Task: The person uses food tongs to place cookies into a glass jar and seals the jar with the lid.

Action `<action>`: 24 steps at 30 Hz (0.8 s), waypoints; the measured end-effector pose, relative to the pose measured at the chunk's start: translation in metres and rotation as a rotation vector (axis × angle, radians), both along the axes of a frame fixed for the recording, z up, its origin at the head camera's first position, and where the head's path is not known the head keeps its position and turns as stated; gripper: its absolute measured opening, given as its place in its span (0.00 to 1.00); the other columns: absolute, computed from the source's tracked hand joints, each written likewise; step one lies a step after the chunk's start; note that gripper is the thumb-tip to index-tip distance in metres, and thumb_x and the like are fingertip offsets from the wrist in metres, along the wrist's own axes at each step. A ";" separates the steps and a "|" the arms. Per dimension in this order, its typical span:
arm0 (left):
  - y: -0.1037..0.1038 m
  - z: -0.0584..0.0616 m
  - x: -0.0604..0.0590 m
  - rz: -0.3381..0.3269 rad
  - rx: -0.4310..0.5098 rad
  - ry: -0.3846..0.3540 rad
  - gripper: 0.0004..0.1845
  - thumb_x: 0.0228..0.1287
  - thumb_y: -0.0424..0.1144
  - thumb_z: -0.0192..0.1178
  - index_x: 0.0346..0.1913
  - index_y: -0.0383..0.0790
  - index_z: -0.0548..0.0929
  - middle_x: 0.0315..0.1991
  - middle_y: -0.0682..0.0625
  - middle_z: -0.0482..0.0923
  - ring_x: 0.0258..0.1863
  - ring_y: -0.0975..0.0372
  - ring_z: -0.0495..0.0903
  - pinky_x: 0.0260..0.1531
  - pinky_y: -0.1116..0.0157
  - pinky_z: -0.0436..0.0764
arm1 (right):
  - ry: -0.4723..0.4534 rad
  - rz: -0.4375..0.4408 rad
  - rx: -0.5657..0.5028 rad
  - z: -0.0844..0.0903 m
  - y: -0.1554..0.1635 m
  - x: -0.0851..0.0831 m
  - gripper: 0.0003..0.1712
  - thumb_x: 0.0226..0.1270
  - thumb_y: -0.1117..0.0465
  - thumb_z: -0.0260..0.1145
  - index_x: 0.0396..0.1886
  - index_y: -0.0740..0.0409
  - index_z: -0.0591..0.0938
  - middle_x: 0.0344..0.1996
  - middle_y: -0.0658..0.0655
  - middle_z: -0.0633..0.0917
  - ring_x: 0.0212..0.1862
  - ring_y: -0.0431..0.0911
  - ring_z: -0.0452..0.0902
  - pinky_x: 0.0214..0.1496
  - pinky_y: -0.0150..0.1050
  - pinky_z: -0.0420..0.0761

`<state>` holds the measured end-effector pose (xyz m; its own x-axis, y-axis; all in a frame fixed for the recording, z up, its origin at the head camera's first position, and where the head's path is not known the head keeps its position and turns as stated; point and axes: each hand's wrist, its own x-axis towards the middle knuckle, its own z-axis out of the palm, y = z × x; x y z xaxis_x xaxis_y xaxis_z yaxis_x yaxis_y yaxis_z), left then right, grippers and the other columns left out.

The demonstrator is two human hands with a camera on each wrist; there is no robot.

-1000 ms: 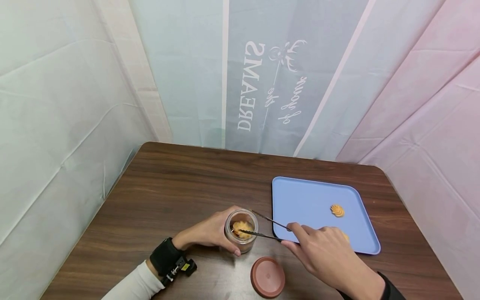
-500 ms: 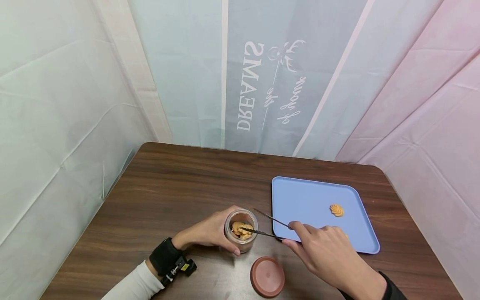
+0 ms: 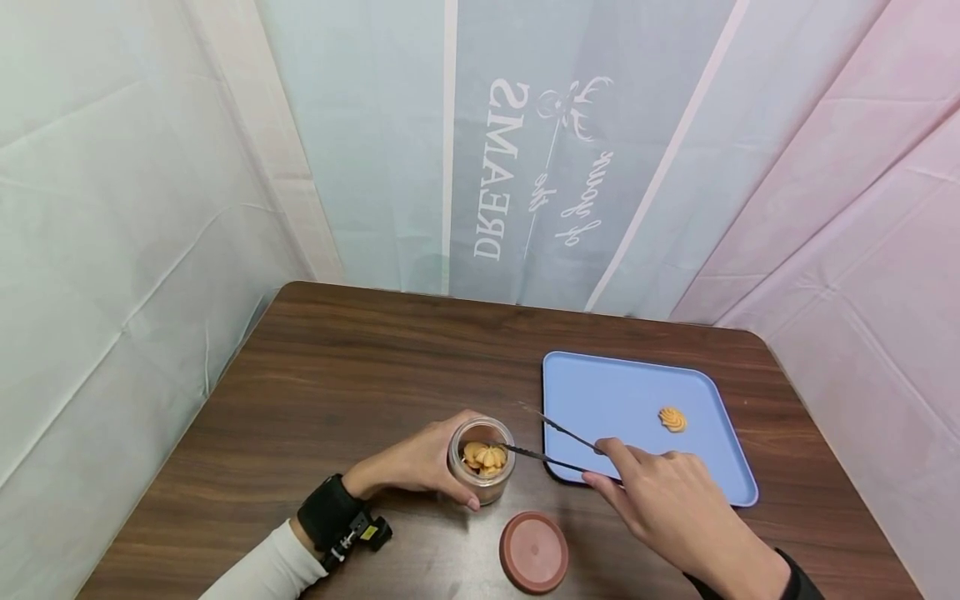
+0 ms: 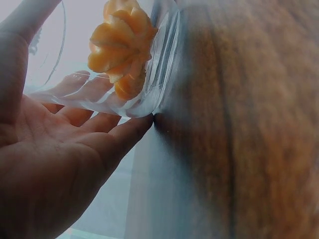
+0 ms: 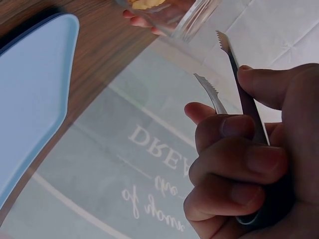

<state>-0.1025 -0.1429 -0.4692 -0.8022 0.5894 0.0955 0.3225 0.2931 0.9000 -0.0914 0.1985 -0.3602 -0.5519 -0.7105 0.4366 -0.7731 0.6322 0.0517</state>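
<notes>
The left hand point(image 3: 420, 467) wraps around the small glass jar point(image 3: 483, 460), which stands near the front edge of the table point(image 3: 360, 375), a little left of the blue tray point(image 3: 600, 392). Inside the jar lie some swirl cookies point(image 3: 483, 456); the left wrist view shows one pressed against the glass. The right hand point(image 3: 667, 508) pinches the metal tongs point(image 3: 551, 446) at their back end. The two serrated tips stand narrowly apart and hold nothing, with the lower tip close to the jar's rim.

One more cookie point(image 3: 672, 419) lies alone on the tray, toward its right edge. The brown lid point(image 3: 533, 552) lies flat at the front edge of the table, just in front of the jar.

I think there are some risks. The jar mouth is narrow, so a tip can catch the rim and tip the jar if the left hand loosens. The cookies look brittle; too hard a squeeze may break one, and too soft a squeeze may drop it on the table between tray and jar. The right wrist could also knock the lid off the table edge.
</notes>
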 end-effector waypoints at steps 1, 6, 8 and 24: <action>0.000 0.000 0.000 0.000 0.000 -0.001 0.51 0.45 0.47 0.88 0.73 0.51 0.70 0.64 0.54 0.81 0.63 0.61 0.79 0.69 0.58 0.75 | 0.002 -0.004 -0.001 0.000 0.002 0.000 0.30 0.86 0.35 0.47 0.46 0.52 0.84 0.23 0.45 0.87 0.13 0.39 0.67 0.14 0.37 0.64; 0.001 0.000 0.000 0.003 -0.011 0.006 0.51 0.46 0.48 0.88 0.72 0.51 0.70 0.64 0.53 0.81 0.63 0.61 0.79 0.68 0.59 0.76 | -0.002 -0.026 -0.003 -0.001 0.012 -0.001 0.28 0.85 0.36 0.51 0.45 0.53 0.84 0.22 0.45 0.86 0.13 0.38 0.65 0.15 0.36 0.64; 0.001 0.001 0.000 0.007 -0.018 0.007 0.51 0.45 0.48 0.88 0.72 0.51 0.71 0.64 0.54 0.81 0.63 0.61 0.79 0.68 0.59 0.76 | -0.005 -0.040 0.003 -0.001 0.016 -0.001 0.27 0.84 0.36 0.52 0.45 0.53 0.84 0.22 0.45 0.87 0.13 0.38 0.67 0.15 0.36 0.65; 0.000 -0.002 0.000 0.004 -0.007 0.009 0.52 0.45 0.48 0.88 0.73 0.49 0.70 0.65 0.50 0.81 0.64 0.58 0.79 0.68 0.59 0.76 | -0.079 -0.243 0.052 -0.009 0.060 0.003 0.15 0.71 0.42 0.72 0.44 0.46 0.82 0.21 0.33 0.79 0.15 0.31 0.60 0.17 0.35 0.59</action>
<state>-0.1024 -0.1430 -0.4712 -0.8034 0.5872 0.0985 0.3293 0.3003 0.8952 -0.0883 0.2589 -0.3694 -0.7397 -0.5737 0.3517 -0.6021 0.7977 0.0348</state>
